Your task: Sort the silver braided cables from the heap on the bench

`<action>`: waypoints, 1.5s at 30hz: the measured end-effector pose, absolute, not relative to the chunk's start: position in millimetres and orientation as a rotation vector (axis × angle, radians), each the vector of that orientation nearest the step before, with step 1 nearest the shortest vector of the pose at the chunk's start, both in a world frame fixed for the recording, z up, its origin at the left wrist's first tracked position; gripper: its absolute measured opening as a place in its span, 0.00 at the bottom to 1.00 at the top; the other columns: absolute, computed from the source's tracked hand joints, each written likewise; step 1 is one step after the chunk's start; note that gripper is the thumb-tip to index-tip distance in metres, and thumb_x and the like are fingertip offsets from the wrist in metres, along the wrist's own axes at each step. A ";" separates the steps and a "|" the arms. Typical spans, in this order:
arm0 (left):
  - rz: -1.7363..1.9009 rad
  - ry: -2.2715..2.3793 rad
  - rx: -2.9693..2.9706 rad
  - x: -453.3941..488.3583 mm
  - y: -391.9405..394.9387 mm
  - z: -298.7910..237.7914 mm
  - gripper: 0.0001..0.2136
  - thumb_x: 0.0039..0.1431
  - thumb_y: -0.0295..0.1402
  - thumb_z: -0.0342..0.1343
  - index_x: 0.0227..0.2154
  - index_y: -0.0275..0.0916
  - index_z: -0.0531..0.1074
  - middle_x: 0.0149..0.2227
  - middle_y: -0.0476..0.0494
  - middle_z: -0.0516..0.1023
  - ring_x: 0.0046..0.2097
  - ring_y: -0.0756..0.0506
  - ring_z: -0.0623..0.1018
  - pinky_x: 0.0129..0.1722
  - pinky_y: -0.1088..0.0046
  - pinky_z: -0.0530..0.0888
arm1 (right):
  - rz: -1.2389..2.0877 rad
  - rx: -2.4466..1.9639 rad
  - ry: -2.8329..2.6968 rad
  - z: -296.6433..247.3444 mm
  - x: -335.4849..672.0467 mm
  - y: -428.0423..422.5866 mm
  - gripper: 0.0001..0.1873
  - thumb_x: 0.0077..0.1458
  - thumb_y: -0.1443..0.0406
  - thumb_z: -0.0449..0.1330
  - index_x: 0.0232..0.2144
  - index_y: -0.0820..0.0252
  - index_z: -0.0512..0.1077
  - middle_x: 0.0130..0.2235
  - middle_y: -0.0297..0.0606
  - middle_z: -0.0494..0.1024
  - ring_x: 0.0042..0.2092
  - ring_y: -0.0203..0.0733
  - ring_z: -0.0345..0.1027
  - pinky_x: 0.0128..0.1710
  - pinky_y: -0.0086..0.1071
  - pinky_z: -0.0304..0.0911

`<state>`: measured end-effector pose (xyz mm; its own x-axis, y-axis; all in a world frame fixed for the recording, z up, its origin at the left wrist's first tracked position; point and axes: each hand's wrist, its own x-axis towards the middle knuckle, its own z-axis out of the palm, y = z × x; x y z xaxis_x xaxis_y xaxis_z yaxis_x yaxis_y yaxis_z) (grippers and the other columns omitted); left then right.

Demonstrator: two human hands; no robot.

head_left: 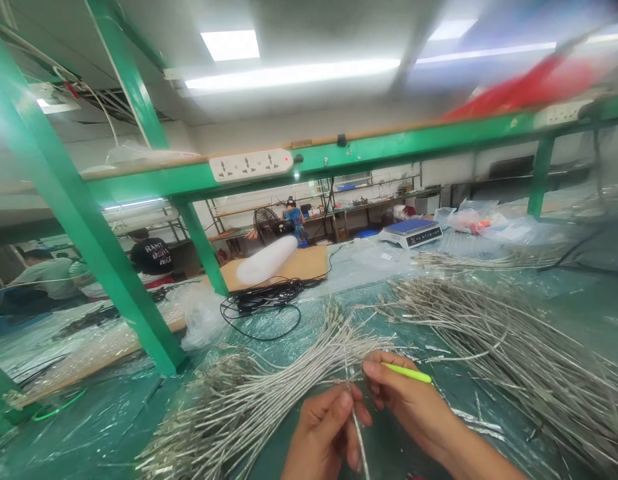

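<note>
Low in the middle, my left hand (331, 423) pinches a silvery cable (357, 433) between thumb and fingers, with its upper end pointing away from me. Close beside it, my right hand (403, 393) is closed around a slim tool with a yellow-green handle (407, 372). The tip of that tool is hidden by my fingers, so its kind does not show. Just beyond my hands lies a bundle of silvery cables (283, 373), fanned out to the left. Another large pile of similar cables (519, 347) spreads on the right.
A green frame post (109, 253) rises at left, joined to a crossbar with a power strip (251, 165). Behind the bundle lie coiled black cables (261, 297) and a white roll (267, 260). A scale (411, 233) and plastic bags (483, 220) stand farther back. Several people sit or stand beyond.
</note>
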<state>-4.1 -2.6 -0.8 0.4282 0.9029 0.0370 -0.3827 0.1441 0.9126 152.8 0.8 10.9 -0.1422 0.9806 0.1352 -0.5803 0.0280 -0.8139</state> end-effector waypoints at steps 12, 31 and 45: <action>1.097 0.698 1.141 -6.1 -4.3 4.3 0.13 0.54 0.41 0.62 0.32 0.35 0.79 0.27 0.45 0.77 0.16 0.55 0.68 0.18 0.78 0.65 | 1.572 -0.681 -0.842 10.5 153.0 4.8 0.15 0.47 0.61 0.67 0.19 0.63 0.68 0.19 0.28 0.64 0.22 0.32 0.57 0.22 0.26 0.54; 1.091 0.703 1.022 -4.9 -3.8 7.3 0.13 0.53 0.41 0.63 0.30 0.33 0.78 0.23 0.47 0.75 0.14 0.57 0.63 0.16 0.80 0.62 | 1.183 -0.954 -0.952 6.9 158.1 11.8 0.19 0.50 0.54 0.64 0.18 0.59 0.65 0.19 0.26 0.62 0.22 0.34 0.55 0.23 0.28 0.53; 1.116 0.710 1.033 -6.0 -4.9 11.0 0.12 0.55 0.41 0.61 0.31 0.35 0.77 0.23 0.50 0.72 0.15 0.57 0.59 0.17 0.79 0.64 | 0.497 -0.886 -1.340 22.6 154.1 -27.8 0.10 0.62 0.62 0.54 0.44 0.54 0.72 0.38 0.37 0.74 0.41 0.43 0.68 0.42 0.32 0.61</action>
<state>-6.0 -4.9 11.0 0.3122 0.9494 0.0326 -0.3731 0.0910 0.9233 154.1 -27.8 22.6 0.1980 0.7599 0.6192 0.1728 0.5947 -0.7851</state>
